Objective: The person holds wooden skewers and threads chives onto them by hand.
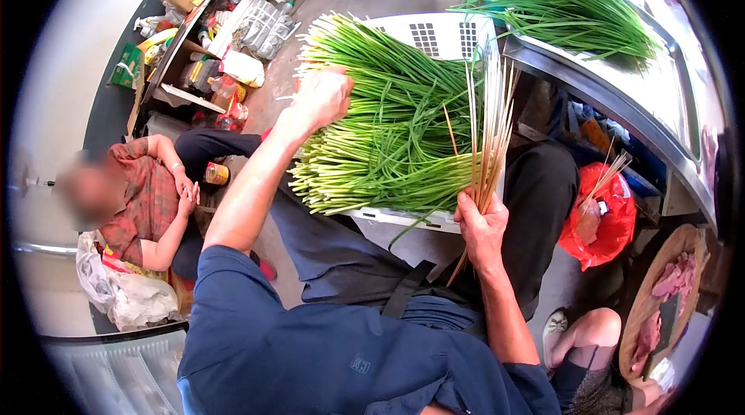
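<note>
A navy shirt (310, 345) faces slender green stalks (388, 116) with pale ends.

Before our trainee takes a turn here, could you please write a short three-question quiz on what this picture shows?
1. Short answer: what carries the long green stalks at the centre of the picture?

2. Multiple choice: which hand grips the bundle of thin sticks?
A) left
B) right
C) neither

3. True or false: the seated person at the left of the picture is handling the stalks.

Key
1. A white basket with gridded openings in its far wall.
2. B: the right hand is closed around them.
3. False: that person's hands are held together, well apart from the stalks.
</note>
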A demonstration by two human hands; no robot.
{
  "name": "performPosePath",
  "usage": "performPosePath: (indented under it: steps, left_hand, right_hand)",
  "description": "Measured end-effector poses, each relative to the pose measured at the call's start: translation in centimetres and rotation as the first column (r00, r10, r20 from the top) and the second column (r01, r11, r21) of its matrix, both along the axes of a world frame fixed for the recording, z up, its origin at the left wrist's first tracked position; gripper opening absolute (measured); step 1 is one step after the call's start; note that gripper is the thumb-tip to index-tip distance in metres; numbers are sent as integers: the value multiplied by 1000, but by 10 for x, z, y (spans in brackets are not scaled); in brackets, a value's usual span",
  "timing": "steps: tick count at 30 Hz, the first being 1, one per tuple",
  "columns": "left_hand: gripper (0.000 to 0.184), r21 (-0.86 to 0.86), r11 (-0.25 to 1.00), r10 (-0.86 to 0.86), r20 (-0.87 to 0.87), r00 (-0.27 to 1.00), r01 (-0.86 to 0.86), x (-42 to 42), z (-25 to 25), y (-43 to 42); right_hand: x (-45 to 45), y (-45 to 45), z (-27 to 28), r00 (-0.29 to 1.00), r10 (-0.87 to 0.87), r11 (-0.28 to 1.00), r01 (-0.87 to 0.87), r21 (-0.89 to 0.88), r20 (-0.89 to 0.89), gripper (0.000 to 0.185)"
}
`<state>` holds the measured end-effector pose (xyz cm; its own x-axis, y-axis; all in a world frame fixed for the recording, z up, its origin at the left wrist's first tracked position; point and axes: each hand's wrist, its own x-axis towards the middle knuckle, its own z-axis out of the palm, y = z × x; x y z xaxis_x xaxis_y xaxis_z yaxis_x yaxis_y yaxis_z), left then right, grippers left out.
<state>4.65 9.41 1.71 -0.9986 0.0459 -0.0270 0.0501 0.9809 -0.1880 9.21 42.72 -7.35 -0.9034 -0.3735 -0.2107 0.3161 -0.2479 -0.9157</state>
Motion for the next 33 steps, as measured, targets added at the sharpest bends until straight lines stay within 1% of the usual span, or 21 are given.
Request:
performPosePath:
  steps: [1, 3, 7, 9, 10, 11, 13, 14, 15, 16, 17, 19, 20, 21, 23, 24, 25, 27, 30, 31, 33]
  left_hand:
    - [8, -1, 1000, 3, 0, 1000, -3, 0, -2, -7]
    - [6, -98, 995, 33, 112, 993, -22, 0, -5, -13]
    - [5, -67, 998, 2, 87, 996, 4, -3, 5, -7]
    - [7, -7, 997, -71, -70, 995, 71, -3, 17, 0]
    - [10, 58, 998, 9, -68, 998, -5, -3, 18, 0]
    - [10, 59, 998, 9, -68, 998, -5, -3, 20, 0]
    - [14, 307, 952, 51, -155, 987, -1, -1, 25, -1]
    - [14, 307, 952, 51, -155, 987, -1, 0, 29, -2]
    - [14, 481, 876, 102, -111, 989, -36, 0, 34, -4]
    - [13, 637, 768, 142, -57, 988, -73, 0, 38, -7]
    - [12, 711, 696, 159, -25, 987, -94, 0, 44, -12]
    - [11, 827, 532, 261, 46, 964, -183, 4, 70, -3]
    - [16, 856, 472, 292, 72, 954, -210, 5, 79, -9]
    - [16, 911, 400, 256, -1, 967, -104, 7, 88, -8]
    - [16, 937, 337, 342, -32, 939, -90, 13, 112, -3]
    - [15, 962, 271, 337, -53, 940, -43, 15, 118, -7]
    - [15, 966, 258, 316, -93, 944, 9, 17, 126, -12]
    - [13, 963, 263, 286, -138, 948, 61, 18, 130, -19]
    - [12, 968, 241, 296, -142, 945, 69, 17, 123, -16]
    - [11, 977, 209, 308, -107, 945, 42, 18, 120, -13]
    - [14, 992, 76, 305, 71, 950, -98, 21, 116, -6]
  right_hand:
    - [0, 0, 0, 1000, 1, 1000, -1, -1, 4, 8]
    - [0, -1, 0, 1000, 2, 1000, -2, 2, 3, 8]
    - [-1, 1, -1, 1000, -1, 999, 1, 32, 3, 8]
    - [-1, 1, -2, 1000, -2, 1000, 2, 29, 3, 8]
    - [-1, 1, -2, 1000, 0, 1000, 0, 26, 1, 8]
    - [-1, 0, -2, 1000, 0, 1000, 0, 26, 1, 8]
    - [-1, -1, -1, 1000, 2, 1000, -2, 20, 7, 9]
    - [-1, -1, 0, 1000, 2, 1000, -2, 20, 7, 9]
    - [-2, -1, 1, 1000, 3, 1000, -3, 17, 0, 8]
    - [-2, 0, 2, 1000, 3, 1000, -3, 16, -5, 8]
    - [-2, 0, 2, 1000, 0, 1000, 0, 18, -4, 8]
    - [-1, 0, 4, 1000, 0, 1000, 0, 15, 7, 7]
    - [-1, 0, 3, 1000, 0, 1000, 0, 15, 7, 7]
    - [-1, -1, 2, 1000, -4, 1000, 4, 14, 2, 7]
    - [-1, -2, 1, 1000, -7, 1000, 7, 13, -3, 7]
    - [-1, -2, 0, 1000, -5, 1000, 5, 12, -5, 8]
    - [-1, -2, 0, 1000, -4, 1000, 4, 11, -7, 8]
    - [-1, -1, 0, 1000, 2, 1000, -2, 19, -9, 8]
    - [-1, -1, 1, 1000, 12, 1000, -12, 20, -10, 8]
    - [-1, -1, 1, 1000, 15, 1000, -14, 15, -9, 9]
    - [-1, -1, 2, 1000, 9, 1000, -9, 7, -10, 9]
